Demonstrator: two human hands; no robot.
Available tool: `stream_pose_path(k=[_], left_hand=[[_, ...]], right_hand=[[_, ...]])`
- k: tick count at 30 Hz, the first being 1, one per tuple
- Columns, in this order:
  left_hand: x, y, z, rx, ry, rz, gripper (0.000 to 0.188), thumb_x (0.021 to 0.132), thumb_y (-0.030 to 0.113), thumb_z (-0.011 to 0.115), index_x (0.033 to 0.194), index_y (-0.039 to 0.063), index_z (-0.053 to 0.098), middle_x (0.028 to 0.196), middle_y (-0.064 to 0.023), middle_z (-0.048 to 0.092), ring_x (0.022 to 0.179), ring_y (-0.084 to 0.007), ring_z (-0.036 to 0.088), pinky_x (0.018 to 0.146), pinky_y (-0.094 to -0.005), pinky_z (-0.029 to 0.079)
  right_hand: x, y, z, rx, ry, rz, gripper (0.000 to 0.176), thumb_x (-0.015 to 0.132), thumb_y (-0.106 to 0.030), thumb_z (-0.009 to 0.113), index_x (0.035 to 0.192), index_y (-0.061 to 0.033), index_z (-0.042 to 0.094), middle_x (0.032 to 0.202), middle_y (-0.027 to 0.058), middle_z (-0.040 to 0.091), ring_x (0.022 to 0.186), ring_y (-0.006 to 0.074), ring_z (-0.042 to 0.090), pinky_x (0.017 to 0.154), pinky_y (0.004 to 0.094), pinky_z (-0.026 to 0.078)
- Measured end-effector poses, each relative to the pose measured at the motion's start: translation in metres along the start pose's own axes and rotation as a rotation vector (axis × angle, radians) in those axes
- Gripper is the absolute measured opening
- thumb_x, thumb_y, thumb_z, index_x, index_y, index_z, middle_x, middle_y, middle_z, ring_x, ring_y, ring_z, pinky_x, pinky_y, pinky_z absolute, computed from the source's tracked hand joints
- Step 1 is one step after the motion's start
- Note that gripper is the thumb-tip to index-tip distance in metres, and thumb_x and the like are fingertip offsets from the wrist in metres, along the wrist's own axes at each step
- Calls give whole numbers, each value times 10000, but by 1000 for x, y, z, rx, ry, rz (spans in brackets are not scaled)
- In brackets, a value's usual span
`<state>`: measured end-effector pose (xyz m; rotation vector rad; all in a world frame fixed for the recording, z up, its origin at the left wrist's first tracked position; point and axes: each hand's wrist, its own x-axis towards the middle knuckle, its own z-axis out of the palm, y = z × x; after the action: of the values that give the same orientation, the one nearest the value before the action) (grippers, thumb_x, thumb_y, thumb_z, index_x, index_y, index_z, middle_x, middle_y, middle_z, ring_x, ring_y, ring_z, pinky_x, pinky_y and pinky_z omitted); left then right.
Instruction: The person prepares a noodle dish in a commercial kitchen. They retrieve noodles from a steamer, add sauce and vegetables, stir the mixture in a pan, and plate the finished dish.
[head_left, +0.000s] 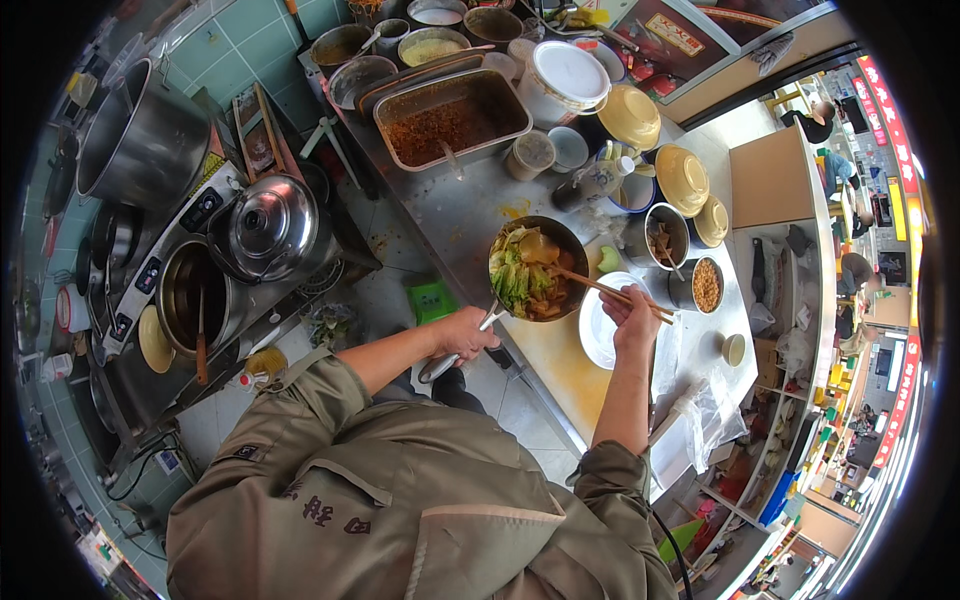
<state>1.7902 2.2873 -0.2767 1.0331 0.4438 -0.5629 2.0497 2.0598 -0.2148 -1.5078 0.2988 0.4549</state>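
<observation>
My left hand (466, 336) grips the metal handle of a saucepan (574, 232), which I hold over the near edge of the steel worktable. Leafy greens (519, 281) and brownish pieces of food lie in the pan. Between the fingers of my right hand (634, 318) is a pair of wooden chopsticks (592, 283), their tips among the food. A white plate (598, 339) sits just right of the pan, partly under my right hand and wrist. By the plate's far edge is a light green piece (608, 259), perhaps a vegetable.
Behind the pan stand a deep steel tray (450, 124) of reddish-brown seasoning and a lidded white bucket (564, 82). To the right are a pot of nuts or beans (706, 285) and a small cup (733, 349). On the left, a stove holds a lidded pot (271, 217) and a pot of dark liquid (191, 289).
</observation>
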Motion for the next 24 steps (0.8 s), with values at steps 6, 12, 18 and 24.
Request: stream_pose_path(k=[6, 12, 18, 24], left_hand=[[1, -1, 0, -11, 16, 2, 231, 968, 143, 714, 859, 59, 528, 534, -24, 474, 403, -116, 455, 357, -316, 393], [-1, 1, 1, 29, 25, 1, 279, 995, 172, 685, 789, 54, 540, 531, -36, 496, 407, -114, 472, 359, -300, 386], [-1, 3, 0, 18, 25, -8, 232, 970, 141, 707, 831, 55, 542, 531, -34, 488, 398, -124, 466, 352, -330, 402], [0, 2, -3, 31, 12, 1, 234, 966, 142, 711, 832, 50, 542, 531, -34, 485, 397, -127, 465, 352, -329, 401]], right_hand=[[-15, 14, 12, -45, -131, -143, 253, 1046, -179, 655, 1129, 59, 630, 1030, 182, 733, 809, 312, 780, 649, 366, 666], [-35, 23, 23, -314, -221, -366, 253, 1045, -172, 669, 1069, 79, 690, 957, 150, 756, 792, 228, 770, 621, 295, 623], [-46, 31, 37, -209, -153, -441, 288, 1054, -184, 661, 1044, 103, 690, 916, 161, 751, 765, 223, 766, 641, 296, 639], [-49, 13, 32, 9, -17, -336, 253, 1050, -171, 656, 1059, 81, 638, 959, 171, 727, 787, 295, 778, 637, 376, 678]])
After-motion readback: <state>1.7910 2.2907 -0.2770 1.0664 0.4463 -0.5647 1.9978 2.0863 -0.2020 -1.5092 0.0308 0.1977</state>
